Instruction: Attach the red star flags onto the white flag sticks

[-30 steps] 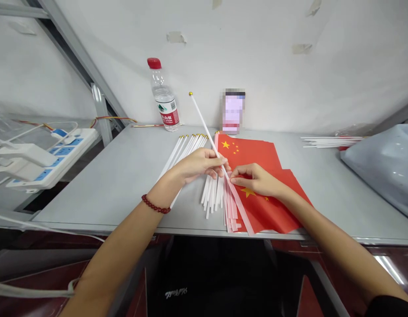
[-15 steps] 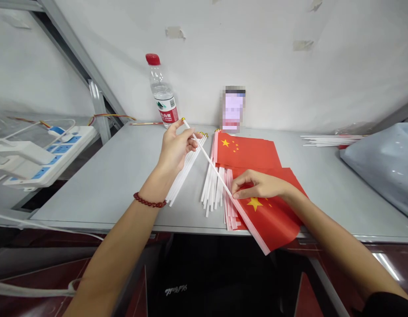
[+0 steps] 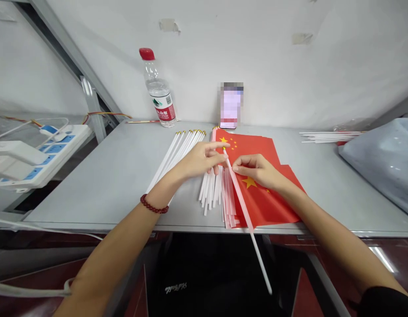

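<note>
A white flagpole [image 3: 261, 263] with a gold tip runs through the pale sleeve of a red flag with yellow stars [image 3: 273, 201]. Its bare lower end sticks out past the table's front edge. My left hand [image 3: 205, 159] is closed on the pole just under the tip, thumb against it and index finger stretched over the top. Close beside it, my right hand [image 3: 256, 169] pinches the sleeve's upper corner. Under the hands lies a stack of flags, and another flag [image 3: 253, 147] lies behind with several white poles [image 3: 208, 193] fanned out below it. More loose gold-tipped poles [image 3: 167, 158] lie to the left.
A water bottle [image 3: 160, 103] and a blurred phone [image 3: 232, 105] stand against the wall. At the left is a power strip [image 3: 58, 152] with plugs and cables. A plastic bag [image 3: 382, 158] and some white sticks [image 3: 329, 137] lie on the right of the grey table [image 3: 91, 189].
My left hand has moved right and down toward my right hand, pushing the pole through the sleeve until it emerges at the bottom. My right hand has shifted slightly up.
</note>
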`<state>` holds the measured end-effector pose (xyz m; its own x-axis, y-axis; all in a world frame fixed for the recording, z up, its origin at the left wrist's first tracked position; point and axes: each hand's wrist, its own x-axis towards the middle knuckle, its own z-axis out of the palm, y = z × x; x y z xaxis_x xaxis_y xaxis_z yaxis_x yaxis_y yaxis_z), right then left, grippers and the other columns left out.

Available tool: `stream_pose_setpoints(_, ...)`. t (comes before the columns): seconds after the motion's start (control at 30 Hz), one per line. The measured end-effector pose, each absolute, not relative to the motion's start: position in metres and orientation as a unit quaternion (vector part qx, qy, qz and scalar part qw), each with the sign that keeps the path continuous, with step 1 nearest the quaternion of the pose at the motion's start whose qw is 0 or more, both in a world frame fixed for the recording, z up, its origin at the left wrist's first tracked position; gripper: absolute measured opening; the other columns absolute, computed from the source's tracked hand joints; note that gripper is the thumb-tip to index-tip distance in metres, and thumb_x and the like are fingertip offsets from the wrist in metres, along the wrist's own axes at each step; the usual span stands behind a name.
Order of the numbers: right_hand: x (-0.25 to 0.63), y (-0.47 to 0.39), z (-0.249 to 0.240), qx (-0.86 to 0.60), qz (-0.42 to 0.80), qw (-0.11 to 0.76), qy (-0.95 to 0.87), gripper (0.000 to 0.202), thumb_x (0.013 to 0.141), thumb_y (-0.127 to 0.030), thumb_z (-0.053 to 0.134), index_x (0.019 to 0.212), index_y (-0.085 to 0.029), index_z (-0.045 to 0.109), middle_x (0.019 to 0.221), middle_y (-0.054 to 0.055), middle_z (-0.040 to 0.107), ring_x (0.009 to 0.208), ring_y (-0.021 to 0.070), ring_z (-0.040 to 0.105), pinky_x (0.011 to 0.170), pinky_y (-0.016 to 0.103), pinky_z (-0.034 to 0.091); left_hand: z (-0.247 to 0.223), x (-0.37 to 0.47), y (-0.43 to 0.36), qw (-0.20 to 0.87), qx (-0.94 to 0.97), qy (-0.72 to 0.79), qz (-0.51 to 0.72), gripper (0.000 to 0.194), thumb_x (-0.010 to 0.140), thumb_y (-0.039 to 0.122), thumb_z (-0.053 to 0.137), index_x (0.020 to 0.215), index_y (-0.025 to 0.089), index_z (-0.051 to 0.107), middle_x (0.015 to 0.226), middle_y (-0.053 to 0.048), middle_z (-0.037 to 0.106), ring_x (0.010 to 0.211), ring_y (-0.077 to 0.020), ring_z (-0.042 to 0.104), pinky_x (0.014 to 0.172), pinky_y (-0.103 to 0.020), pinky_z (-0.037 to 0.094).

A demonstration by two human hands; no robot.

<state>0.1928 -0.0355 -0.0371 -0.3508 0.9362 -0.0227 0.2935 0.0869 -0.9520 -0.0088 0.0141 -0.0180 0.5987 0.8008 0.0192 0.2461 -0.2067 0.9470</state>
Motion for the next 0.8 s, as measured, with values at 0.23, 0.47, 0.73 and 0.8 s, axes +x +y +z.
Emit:
stream_pose_setpoints(0.23,0.190,-0.034,-0.036,-0.484,0.443,0.401,-0.639,0.028,0.083,-0.040,0.062,0.070,-0.016,0.060,0.065,0.000,0.052,0.060,0.0101,0.043,0.058,0.026,0.035,-0.016,-0.008,0.004,0.556,0.756,0.307,0.158,0.068,0.083,0.032,0.063,0.145,0.015,0.042,0.069,-0.002,0.070,0.050,-0.0099,0.057,0.046,-0.022,0.042)
stream_pose_setpoints(0.47,0.199,-0.028,-0.030,-0.552,0.385,0.517,-0.528,0.027,0.077,-0.042,0.066,0.071,-0.017,0.059,0.064,0.000,0.053,0.055,0.0105,0.046,0.052,0.025,0.038,-0.017,-0.006,0.002,0.653,0.684,0.303,0.119,0.038,0.072,0.029,0.074,0.107,0.016,0.071,0.056,-0.004,0.067,0.043,-0.0156,0.060,0.044,-0.027,0.046)
stream_pose_setpoints(0.73,0.230,-0.012,-0.032,-0.595,0.219,0.583,-0.508,0.021,0.081,-0.040,0.060,0.080,-0.020,0.058,0.077,0.005,0.062,0.070,0.0198,0.059,0.065,0.035,0.048,-0.010,-0.013,0.008,0.594,0.706,0.356,0.153,0.023,0.081,0.027,0.061,0.060,0.018,0.065,0.060,-0.008,0.067,0.036,-0.0072,0.046,0.038,-0.023,0.035)
stream_pose_setpoints(0.8,0.234,-0.008,-0.034,-0.613,0.086,0.551,-0.560,0.019,0.080,-0.037,0.060,0.087,-0.020,0.059,0.092,0.009,0.064,0.088,0.0242,0.060,0.080,0.041,0.048,-0.013,-0.013,0.012,0.554,0.699,0.399,0.213,0.024,0.080,0.024,0.058,0.056,0.018,0.062,0.062,-0.009,0.067,0.036,-0.0073,0.044,0.037,-0.024,0.033)
